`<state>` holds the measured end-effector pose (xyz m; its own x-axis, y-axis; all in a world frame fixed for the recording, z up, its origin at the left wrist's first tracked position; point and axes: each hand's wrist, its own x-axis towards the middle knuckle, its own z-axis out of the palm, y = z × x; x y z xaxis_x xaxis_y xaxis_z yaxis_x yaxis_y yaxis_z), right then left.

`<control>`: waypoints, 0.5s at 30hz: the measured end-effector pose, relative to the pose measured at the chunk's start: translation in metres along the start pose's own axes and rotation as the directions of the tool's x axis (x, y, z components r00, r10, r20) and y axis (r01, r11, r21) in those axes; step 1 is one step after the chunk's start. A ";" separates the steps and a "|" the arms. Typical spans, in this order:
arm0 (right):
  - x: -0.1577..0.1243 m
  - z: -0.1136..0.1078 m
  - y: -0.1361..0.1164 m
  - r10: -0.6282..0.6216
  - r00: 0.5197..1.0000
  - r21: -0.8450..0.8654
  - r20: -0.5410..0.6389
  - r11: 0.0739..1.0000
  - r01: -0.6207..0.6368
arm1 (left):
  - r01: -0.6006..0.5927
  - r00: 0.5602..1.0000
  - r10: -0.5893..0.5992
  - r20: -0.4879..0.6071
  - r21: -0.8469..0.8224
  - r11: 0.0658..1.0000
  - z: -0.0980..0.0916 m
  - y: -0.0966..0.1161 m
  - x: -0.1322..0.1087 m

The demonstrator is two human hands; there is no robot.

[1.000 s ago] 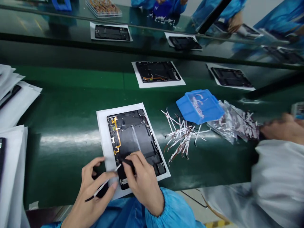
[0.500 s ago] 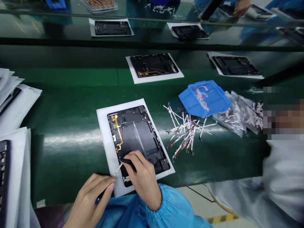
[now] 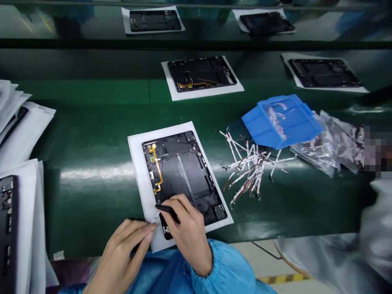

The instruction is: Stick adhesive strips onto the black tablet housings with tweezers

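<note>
Tablet frame (image 3: 180,179) on paper (image 3: 137,163), blue tray (image 3: 300,122) and strips (image 3: 254,167) beside

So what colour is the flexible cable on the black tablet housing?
Golden orange; the flexible cable shows best in the head view.

Bright, even indoor light with soft shadows.
A white glare band crosses the green tabletop (image 3: 92,130) left of the tablet (image 3: 183,179); a pixelated patch (image 3: 376,151) blurs the far right.
</note>
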<state>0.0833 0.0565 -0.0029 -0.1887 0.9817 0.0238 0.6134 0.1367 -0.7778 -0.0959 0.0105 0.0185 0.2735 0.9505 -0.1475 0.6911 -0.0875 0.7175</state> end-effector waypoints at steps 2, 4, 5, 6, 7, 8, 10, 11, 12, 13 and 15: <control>0.001 -0.001 -0.001 0.036 0.999 0.048 0.004 0.998 -0.036 | 0.005 1.000 -0.005 0.000 0.004 1.000 -0.001 0.001 0.000; 0.002 -0.003 -0.003 0.072 0.997 0.059 0.016 0.996 -0.073 | 0.023 1.000 -0.023 -0.002 0.003 1.000 -0.001 0.002 0.000; 0.002 -0.004 -0.003 0.078 0.997 0.045 0.015 0.996 -0.079 | 0.039 0.999 -0.039 0.000 -0.002 0.999 -0.001 0.002 0.000; 0.002 -0.005 -0.004 0.074 0.997 0.021 0.008 0.997 -0.074 | 0.055 0.999 -0.055 0.002 -0.008 0.998 -0.002 0.003 0.000; 0.003 -0.005 -0.004 0.061 0.998 -0.008 0.000 0.998 -0.061 | 0.067 0.998 -0.067 0.005 -0.016 0.998 -0.002 0.003 0.001; 0.003 -0.006 -0.004 0.044 0.999 -0.038 -0.006 0.998 -0.044 | 0.077 0.997 -0.077 0.008 -0.023 0.997 -0.002 0.004 0.001; 0.002 -0.005 -0.004 0.012 1.000 -0.076 -0.006 0.997 -0.013 | 0.088 0.996 -0.087 0.007 -0.028 0.996 -0.001 0.004 0.001; 0.002 -0.005 -0.004 0.006 1.000 -0.083 -0.003 0.997 -0.007 | 0.089 0.996 -0.088 0.004 -0.028 0.996 -0.001 0.004 0.001; 0.002 -0.004 -0.004 0.005 1.000 -0.081 -0.001 0.997 -0.005 | 0.091 0.996 -0.090 0.004 -0.026 0.996 0.000 0.004 0.001; 0.002 -0.004 -0.004 0.003 1.000 -0.074 -0.006 0.997 -0.003 | 0.091 0.996 -0.091 0.005 -0.025 0.996 0.000 0.003 0.002; 0.001 -0.002 -0.003 -0.002 1.000 -0.051 -0.027 0.999 0.001 | 0.086 0.996 -0.086 0.009 -0.027 0.996 0.000 0.003 0.002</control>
<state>0.0830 0.0571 0.0013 -0.1690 0.9847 0.0425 0.6515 0.1440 -0.7449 -0.0933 0.0116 0.0200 0.2189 0.9518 -0.2147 0.6936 0.0030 0.7204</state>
